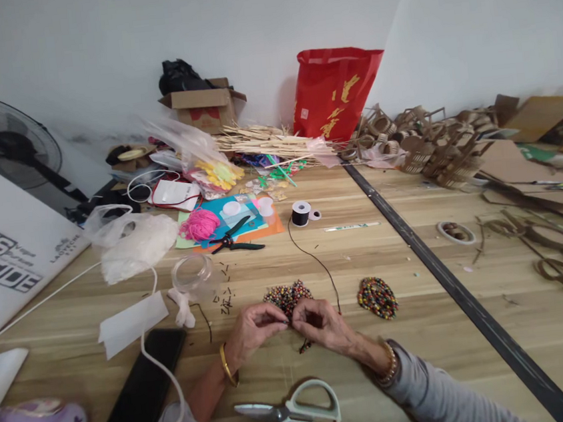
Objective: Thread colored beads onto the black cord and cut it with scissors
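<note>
My left hand (254, 329) and my right hand (321, 322) meet at the table's near middle, both pinched together on a beaded piece (287, 297) of small multicoloured beads. A black cord (317, 259) runs from my right hand back to a black thread spool (300, 213). A second round beaded piece (376, 297) lies just right of my right hand. A few beads hang on cord under my right hand. Scissors with pale handles (295, 413) lie near the front edge between my forearms.
Black pliers (236, 240) and pink yarn (199, 224) lie on coloured sheets behind. A clear jar (193, 274), plastic bags (131, 243), a black phone (142, 390) and white cable sit left. A red bag (333, 91), sticks and cardboard cut-outs (435, 144) fill the back and right.
</note>
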A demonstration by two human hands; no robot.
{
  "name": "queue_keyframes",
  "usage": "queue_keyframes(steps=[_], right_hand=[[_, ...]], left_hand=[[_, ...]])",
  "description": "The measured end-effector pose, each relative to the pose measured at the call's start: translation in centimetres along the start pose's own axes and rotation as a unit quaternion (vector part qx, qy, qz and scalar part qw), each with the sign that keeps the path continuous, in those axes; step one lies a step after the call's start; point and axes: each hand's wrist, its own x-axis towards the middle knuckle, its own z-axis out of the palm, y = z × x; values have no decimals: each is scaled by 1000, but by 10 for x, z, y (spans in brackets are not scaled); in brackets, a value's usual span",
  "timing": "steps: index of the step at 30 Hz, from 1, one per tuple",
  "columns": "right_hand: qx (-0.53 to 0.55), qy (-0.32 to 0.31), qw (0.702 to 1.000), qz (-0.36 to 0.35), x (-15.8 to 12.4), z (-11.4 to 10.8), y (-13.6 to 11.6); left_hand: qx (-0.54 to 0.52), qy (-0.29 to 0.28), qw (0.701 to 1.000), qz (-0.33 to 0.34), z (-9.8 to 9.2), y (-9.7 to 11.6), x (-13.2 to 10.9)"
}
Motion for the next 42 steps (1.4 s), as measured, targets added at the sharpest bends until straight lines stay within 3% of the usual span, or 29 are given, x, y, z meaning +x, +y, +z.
queue_keyframes(steps=[16, 28, 42], right_hand=[[-4, -14, 1000, 7, 0, 0, 0], [-22, -4, 1000, 9, 1, 1, 0], [-10, -5, 1000, 5, 1, 0, -1]], left_hand=[[12, -13, 1000, 12, 0, 2, -1], [7, -19, 999, 41, -2, -10, 3], [1, -21, 999, 26, 0, -6, 1]])
